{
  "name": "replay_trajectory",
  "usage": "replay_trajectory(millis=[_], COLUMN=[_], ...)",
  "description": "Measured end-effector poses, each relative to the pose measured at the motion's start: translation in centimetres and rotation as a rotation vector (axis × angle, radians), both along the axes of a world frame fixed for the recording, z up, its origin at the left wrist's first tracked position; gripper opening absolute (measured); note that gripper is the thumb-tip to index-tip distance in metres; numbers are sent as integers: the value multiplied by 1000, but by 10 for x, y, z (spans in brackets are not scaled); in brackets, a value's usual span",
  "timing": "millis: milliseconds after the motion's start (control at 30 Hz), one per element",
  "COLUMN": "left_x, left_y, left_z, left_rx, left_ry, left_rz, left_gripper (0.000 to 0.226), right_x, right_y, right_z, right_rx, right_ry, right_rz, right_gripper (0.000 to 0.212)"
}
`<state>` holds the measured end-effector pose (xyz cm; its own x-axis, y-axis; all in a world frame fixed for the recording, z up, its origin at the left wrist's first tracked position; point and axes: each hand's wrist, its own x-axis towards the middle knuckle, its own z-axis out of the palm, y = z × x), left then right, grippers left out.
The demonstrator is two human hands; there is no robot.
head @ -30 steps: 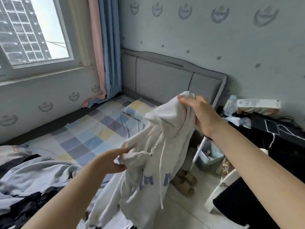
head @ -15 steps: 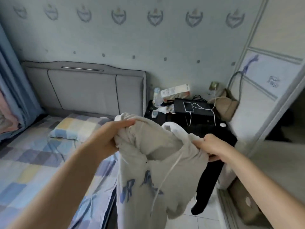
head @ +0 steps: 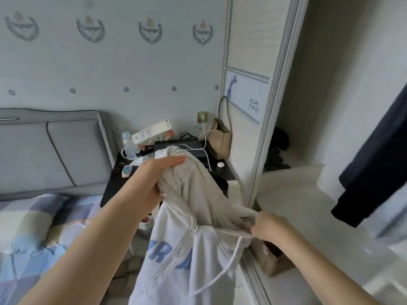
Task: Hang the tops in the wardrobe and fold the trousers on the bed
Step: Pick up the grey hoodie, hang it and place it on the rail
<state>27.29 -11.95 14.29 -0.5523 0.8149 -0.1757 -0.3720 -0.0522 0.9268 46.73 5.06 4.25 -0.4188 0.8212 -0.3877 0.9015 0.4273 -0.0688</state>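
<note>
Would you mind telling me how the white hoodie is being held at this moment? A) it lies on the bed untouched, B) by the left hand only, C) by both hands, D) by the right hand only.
C: the left hand grips the white hoodie high at its hood, while the right hand pinches its edge lower down beside the zip, so the garment hangs between them.

We hold the hoodie [head: 193,208] between us and the nightstand [head: 222,175], left hand [head: 154,179] high, right hand [head: 269,226] lower. The bed [head: 33,227] lies left, the wardrobe [head: 308,128] right, a dark garment [head: 378,164] hanging inside it.
</note>
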Motion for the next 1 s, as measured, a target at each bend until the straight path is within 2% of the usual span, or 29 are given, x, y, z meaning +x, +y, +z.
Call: replay_trajectory(millis=[33, 67, 100, 167, 200, 267, 333, 400, 467, 500, 533, 600, 667, 767, 800, 867, 933, 1000], left_x=[2, 6, 10, 19, 23, 26, 21, 11, -1, -8, -14, -29, -38, -26, -20, -15, -24, -35], left_y=[9, 23, 35, 64, 76, 103, 121, 144, 171, 185, 199, 228, 264, 313, 330, 354, 376, 394], left_z=[0, -1, -2, -5, -6, -9, -11, -12, -18, -22, -26, -34, -41, -63, -70, -76, -70, -60], left_rx=[5, 3, 1, -18, -22, -20, -23, -68, -159, -228, -287, -370, -457, -478, -466, -401, -305, -230], left_ry=[16, 34, 47, 84, 105, 143, 209, 365, 595, 733, 871, 1080, 1231, 1408, 1456, 1513, 1485, 1450], left_rz=[-20, -51, -85, -172, -200, -259, -303, -316, -286, -268, -254, -328, -550, -735, -759, -757, -696, -615], left_gripper=[23, 18, 15, 16, 19, 31, 39, 43, 24, 16, 18, 27, 49, 83, 86, 71, 43, 32], right_x=[6, 12, 14, 12, 9, 8, 17, 36, 56, 63, 69, 70, 57, 29, 21, 12, 17, 29], right_y=[6, 12, 17, 20, 20, 32, 57, 84, 107, 116, 123, 125, 128, 133, 138, 146, 157, 167], right_z=[0, 2, 3, 9, 9, -1, -17, -19, -5, 6, 19, 51, 81, 109, 115, 124, 130, 136], right_rx=[30, 70, 93, 10, -50, -63, -10, 43, 84, 95, 111, 140, 145, 120, 132, 202, 315, 401], right_ry=[-50, -16, 114, 515, 609, 578, 430, 353, 434, 515, 600, 747, 900, 1067, 1107, 1159, 1181, 1198], right_rz=[-17, 14, 95, 242, 263, 164, -24, -170, -253, -273, -269, -211, -190, -232, -256, -268, -323, -406], right_gripper=[43, 45, 51, 71, 77, 72, 53, 33, 19, 22, 25, 21, 4, 23, 25, 33, 38, 36])
